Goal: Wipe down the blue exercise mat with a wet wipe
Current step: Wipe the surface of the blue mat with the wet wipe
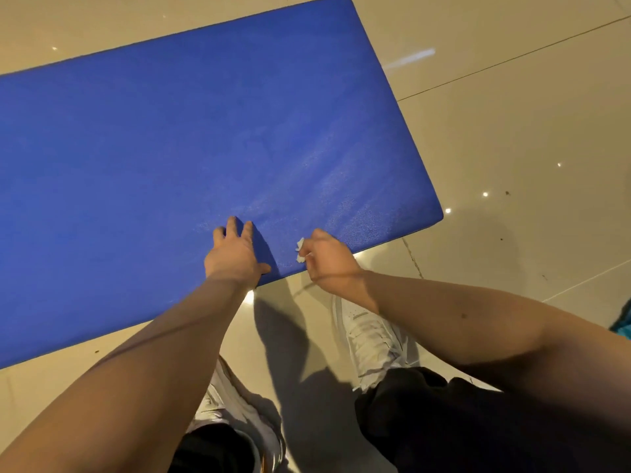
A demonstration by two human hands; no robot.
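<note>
Blue textured foam exercise mat [191,158] lies flat on beige tiled floor [512,131] | left hand [234,250] presses it with fingers spread, likely steadying | right hand [326,256] pinches crumpled white wet wipe [300,249] just beside, at near edge, evidently mid-wipe.

One blue mat [191,138]. One small white wipe [300,249]. Two hands: the left hand [235,252] and the right hand [327,256], with two bare forearms. Two white shoes: the left shoe [232,401] and the right shoe [372,339]. One teal item [623,324], cut off at the frame's right edge, too little showing to name.
</note>
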